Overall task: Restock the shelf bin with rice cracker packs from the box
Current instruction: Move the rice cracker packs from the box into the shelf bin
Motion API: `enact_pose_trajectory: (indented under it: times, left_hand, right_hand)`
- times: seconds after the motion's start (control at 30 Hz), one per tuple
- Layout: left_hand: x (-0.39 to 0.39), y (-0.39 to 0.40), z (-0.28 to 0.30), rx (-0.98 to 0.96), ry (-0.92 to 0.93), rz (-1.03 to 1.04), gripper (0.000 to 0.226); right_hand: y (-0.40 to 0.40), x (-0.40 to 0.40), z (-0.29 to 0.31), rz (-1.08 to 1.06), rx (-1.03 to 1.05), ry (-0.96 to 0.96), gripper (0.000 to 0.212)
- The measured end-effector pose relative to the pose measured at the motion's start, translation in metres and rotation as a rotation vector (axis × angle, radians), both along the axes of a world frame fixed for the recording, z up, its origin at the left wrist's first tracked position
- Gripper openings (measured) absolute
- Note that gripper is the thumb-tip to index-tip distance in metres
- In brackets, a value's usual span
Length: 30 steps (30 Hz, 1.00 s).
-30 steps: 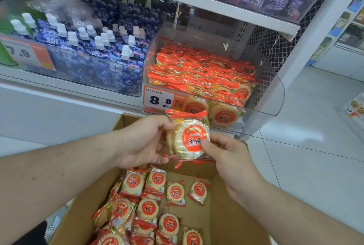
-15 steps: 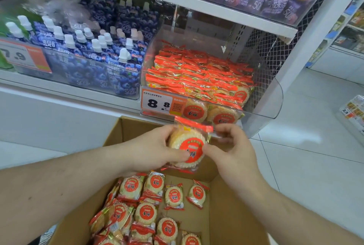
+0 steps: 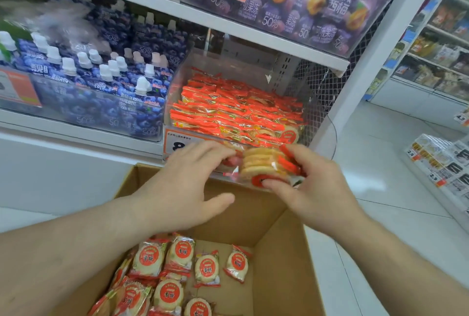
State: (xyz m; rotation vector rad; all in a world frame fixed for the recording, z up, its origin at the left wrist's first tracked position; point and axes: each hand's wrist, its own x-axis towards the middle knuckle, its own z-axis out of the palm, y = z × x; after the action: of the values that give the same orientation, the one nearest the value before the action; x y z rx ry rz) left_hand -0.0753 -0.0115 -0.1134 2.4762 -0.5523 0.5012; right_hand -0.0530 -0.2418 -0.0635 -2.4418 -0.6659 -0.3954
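Fingers of the right hand (image 3: 308, 188) grip a stack of cracker packs (image 3: 264, 166) — pale rounds, red-edged wrappers — while the left hand (image 3: 182, 186) lies open, fingertips touching it.

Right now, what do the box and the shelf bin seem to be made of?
The box looks like matte brown cardboard, with a raw edge along its rim. The shelf bin seems to be clear, glossy plastic: packs show through its curved wall, and it catches glare.
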Motion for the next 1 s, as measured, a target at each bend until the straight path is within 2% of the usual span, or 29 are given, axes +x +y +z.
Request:
enact_pose_trajectory:
  times: [0.03, 0.07, 0.17, 0.3, 0.43, 0.6, 0.83, 1.0]
  left_hand:
    - [0.005, 0.002, 0.0, 0.125, -0.115, 0.065, 0.07]
    - [0.009, 0.003, 0.001, 0.239, -0.146, 0.129, 0.075]
    - [0.018, -0.002, -0.005, 0.424, -0.016, 0.207, 0.092]
    - [0.021, -0.008, -0.005, 0.52, 0.09, 0.237, 0.09]
    - [0.023, -0.006, -0.009, 0.513, 0.1, 0.24, 0.088]
    - [0.025, -0.004, -0.011, 0.49, 0.114, 0.212, 0.088]
    - [0.025, -0.004, -0.013, 0.463, 0.112, 0.215, 0.085]
    - [0.026, -0.005, -0.013, 0.482, 0.114, 0.224, 0.084]
  right_hand:
    - [-0.008, 0.006, 0.016, -0.077, -0.041, -0.117, 0.045]
    - [-0.014, 0.014, 0.031, -0.161, -0.125, -0.217, 0.042]
    - [-0.02, 0.043, 0.068, -0.346, -0.49, -0.36, 0.031]
    - [0.002, 0.08, 0.083, -0.344, -0.851, -0.371, 0.021]
    - [0.021, 0.111, 0.08, -0.376, -1.107, -0.247, 0.017]
    - [0.024, 0.142, 0.068, -0.343, -1.146, -0.121, 0.018]
    - [0.002, 0.165, 0.082, -0.259, -1.06, 0.134, 0.036]
    - [0.009, 0.171, 0.082, -0.264, -1.131, 0.213, 0.038]
